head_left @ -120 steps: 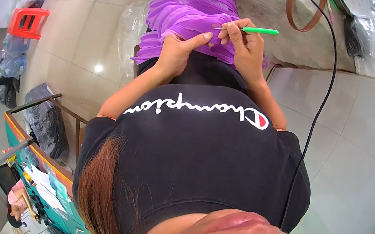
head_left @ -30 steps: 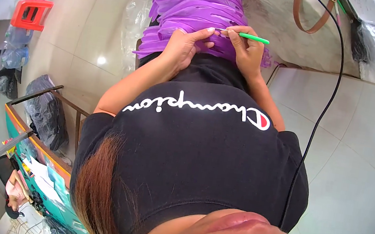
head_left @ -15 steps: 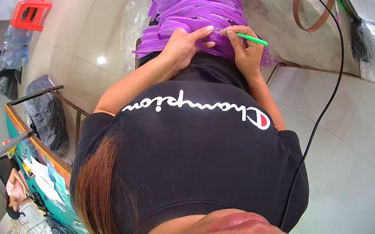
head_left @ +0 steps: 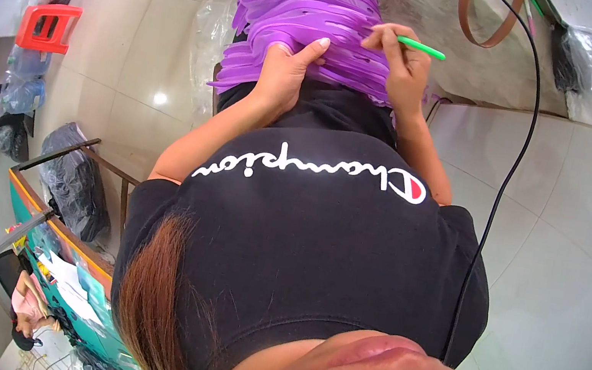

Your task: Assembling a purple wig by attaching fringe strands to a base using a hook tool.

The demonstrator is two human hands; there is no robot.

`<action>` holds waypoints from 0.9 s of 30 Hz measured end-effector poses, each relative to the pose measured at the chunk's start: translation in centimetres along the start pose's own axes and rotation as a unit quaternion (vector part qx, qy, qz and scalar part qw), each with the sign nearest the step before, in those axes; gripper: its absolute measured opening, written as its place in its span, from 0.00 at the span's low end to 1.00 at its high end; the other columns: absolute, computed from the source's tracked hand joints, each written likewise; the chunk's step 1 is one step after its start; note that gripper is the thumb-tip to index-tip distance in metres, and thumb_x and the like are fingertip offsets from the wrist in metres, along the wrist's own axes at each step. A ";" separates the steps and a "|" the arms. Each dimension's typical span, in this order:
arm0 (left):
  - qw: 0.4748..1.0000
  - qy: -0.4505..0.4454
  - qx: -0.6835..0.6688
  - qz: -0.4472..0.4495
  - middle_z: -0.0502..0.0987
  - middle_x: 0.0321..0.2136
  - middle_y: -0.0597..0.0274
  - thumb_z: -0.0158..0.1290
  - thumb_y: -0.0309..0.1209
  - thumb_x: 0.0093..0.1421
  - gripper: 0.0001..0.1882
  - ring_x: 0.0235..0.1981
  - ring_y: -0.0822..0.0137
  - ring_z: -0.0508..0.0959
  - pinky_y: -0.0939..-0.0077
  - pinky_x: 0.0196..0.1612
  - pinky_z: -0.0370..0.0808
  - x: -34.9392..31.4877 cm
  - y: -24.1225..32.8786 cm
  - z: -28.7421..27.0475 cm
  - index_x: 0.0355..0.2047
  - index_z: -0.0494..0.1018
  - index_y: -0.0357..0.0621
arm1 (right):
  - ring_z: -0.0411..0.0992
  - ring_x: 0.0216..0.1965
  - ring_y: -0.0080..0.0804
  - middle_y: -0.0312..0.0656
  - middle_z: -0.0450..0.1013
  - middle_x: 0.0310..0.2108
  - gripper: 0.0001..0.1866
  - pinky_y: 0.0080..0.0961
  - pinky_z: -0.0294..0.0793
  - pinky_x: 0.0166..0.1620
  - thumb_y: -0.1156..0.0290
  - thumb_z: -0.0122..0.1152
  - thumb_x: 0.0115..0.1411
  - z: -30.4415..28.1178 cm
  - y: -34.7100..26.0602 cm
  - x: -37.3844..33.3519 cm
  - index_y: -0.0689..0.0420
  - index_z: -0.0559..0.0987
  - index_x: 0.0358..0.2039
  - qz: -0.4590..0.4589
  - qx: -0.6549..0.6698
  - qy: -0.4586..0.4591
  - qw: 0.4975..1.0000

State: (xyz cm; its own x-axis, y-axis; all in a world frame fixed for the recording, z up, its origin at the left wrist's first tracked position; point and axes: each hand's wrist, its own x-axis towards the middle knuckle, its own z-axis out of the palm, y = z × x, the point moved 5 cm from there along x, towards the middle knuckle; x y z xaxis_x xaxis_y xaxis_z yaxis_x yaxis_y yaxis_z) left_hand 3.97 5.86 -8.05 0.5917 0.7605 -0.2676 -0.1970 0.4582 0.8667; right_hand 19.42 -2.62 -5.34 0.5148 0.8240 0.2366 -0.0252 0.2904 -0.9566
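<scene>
Purple layered material (head_left: 304,12), thin and slit into long strips with openings, is draped across my lap and thighs. My left hand (head_left: 283,71) grips its near left part, thumb on top and fingers mostly hidden under the strips. Pinched in my right hand (head_left: 406,67) is a slim tool with a bright green handle (head_left: 422,48). The handle points to the right, and the tool's tip is hard to make out beside the fingers. That hand hovers over the right edge of the purple material.
A grey-covered surface (head_left: 430,20) lies beyond my right hand, with a brown strap (head_left: 483,40) on it. A black cable (head_left: 528,137) hangs down the right side. At left are a red stool (head_left: 48,27), a bagged bundle (head_left: 76,181) and a green-topped table (head_left: 83,306), near which a person (head_left: 29,305) sits.
My right hand has moved right and a little up with the green-handled tool, away from my left thumb. My left hand has shifted slightly left, still gripping the purple material.
</scene>
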 end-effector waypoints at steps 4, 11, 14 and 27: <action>1.000 0.004 -0.002 0.012 0.78 0.31 0.64 0.59 0.26 0.56 0.09 0.30 0.73 0.74 0.79 0.36 0.69 0.0 0.2 -0.1 0.37 0.76 0.37 | 0.69 0.30 0.18 0.36 0.73 0.27 0.05 0.16 0.69 0.39 0.74 0.58 0.60 1.3 0.2 0.8 0.62 0.73 0.34 -0.057 -0.248 -0.008 0.967; 0.973 -0.085 0.209 0.049 0.77 0.26 0.63 0.61 0.28 0.53 0.09 0.28 0.74 0.74 0.75 0.35 0.71 0.0 0.7 0.7 0.30 0.76 0.35 | 0.66 0.32 0.17 0.37 0.71 0.30 0.16 0.14 0.67 0.35 0.82 0.60 0.56 2.3 0.6 1.7 0.53 0.61 0.23 0.050 0.067 -0.043 0.996; 0.928 -0.146 0.338 0.061 0.77 0.28 0.62 0.62 0.29 0.51 0.11 0.31 0.72 0.75 0.73 0.37 0.71 -0.2 0.9 1.5 0.31 0.75 0.37 | 0.66 0.31 0.17 0.37 0.72 0.30 0.16 0.13 0.66 0.35 0.83 0.60 0.55 2.1 1.1 2.2 0.53 0.61 0.23 0.073 0.117 -0.027 0.990; 0.992 -0.093 -0.072 -0.041 0.79 0.36 0.55 0.48 0.34 0.64 0.15 0.40 0.66 0.78 0.71 0.49 0.71 -0.6 1.7 2.3 0.44 0.73 0.34 | 0.71 0.32 0.21 0.41 0.75 0.31 0.15 0.18 0.70 0.36 0.79 0.63 0.55 1.7 -3.1 -0.7 0.58 0.63 0.23 -0.144 -0.188 -0.073 0.969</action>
State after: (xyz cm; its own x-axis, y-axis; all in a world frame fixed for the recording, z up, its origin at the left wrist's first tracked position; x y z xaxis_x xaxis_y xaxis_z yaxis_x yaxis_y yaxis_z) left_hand 5.09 5.08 -5.42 0.7421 0.6256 -0.2405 -0.2434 0.5858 0.7730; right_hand 17.73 -3.26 -2.29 0.3270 0.8027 0.4987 0.4300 0.3435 -0.8349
